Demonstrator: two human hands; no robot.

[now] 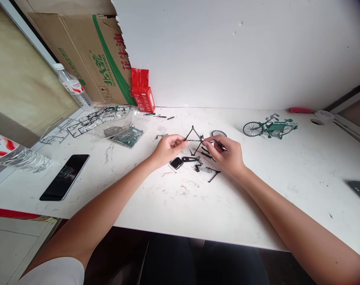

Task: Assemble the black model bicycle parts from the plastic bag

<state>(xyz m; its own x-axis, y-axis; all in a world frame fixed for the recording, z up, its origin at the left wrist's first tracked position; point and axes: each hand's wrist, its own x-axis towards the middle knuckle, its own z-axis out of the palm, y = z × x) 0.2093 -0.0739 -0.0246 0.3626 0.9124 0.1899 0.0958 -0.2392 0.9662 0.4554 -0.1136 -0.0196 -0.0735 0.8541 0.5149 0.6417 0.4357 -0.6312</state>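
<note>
Head view. Both hands work at the middle of the white surface [257, 190], toward its far edge.

Left hand [167, 150]: fingers pinched on one end of a small black bicycle frame [194, 139], held just above the surface. Right hand [227, 156]: fingers closed on a thin dark tool [220, 145], its tip at the other side of the frame. Whether it is a screwdriver or tweezers cannot be told at this size.

Step in hand, as judged: fitting or fastening a small part onto the frame, early in the build, since the frame carries no wheels. The next move calls for a steady left-hand pinch and fine aim of the tool tip at the joint; the parts are tiny and would roll away easily.

Loose black parts [194, 162] lie just beneath the hands; a single wheel [218, 133] lies just beyond the right hand. A finished green bicycle [270, 127] stands near the far right edge.

Containers:
- Clear plastic bag [123, 132], far left: wheels and green parts inside.
- Red box [144, 95], far edge, flap open; contents not visible.
- Cardboard box [87, 55], far left corner; contents not visible.
- Water bottle [73, 87], leaning beside the cardboard box.

Phone [65, 177] lies face up near the left edge.
</note>
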